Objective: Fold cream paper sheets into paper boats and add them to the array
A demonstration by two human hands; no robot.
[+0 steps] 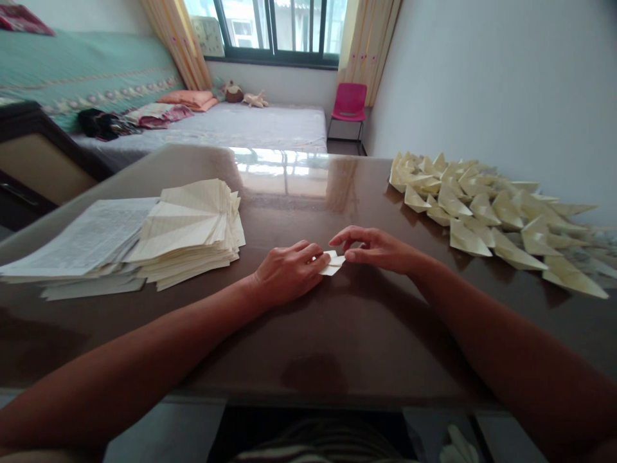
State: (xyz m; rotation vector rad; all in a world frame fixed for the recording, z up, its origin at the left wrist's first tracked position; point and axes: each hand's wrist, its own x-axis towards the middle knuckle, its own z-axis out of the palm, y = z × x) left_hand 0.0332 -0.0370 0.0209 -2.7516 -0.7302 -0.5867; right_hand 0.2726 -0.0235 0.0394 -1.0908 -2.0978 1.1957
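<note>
A small piece of folded cream paper (332, 265) lies on the brown glossy table in front of me. My left hand (292, 270) grips its left side, the fingers bent over it and partly hiding it. From the right, my right hand (378, 249) reaches to the same paper. Its thumb tip is at the paper's right edge, while the index finger arches above with a gap between the two. Whether that thumb presses on the paper I cannot tell.
On the left of the table (289, 334) lie a thick stack of cream sheets (187, 222) and printed white sheets (91, 231). Many folded paper boats (482, 206) crowd the right side by the wall. Beyond stand a bed (274, 125) and a pink chair (349, 103).
</note>
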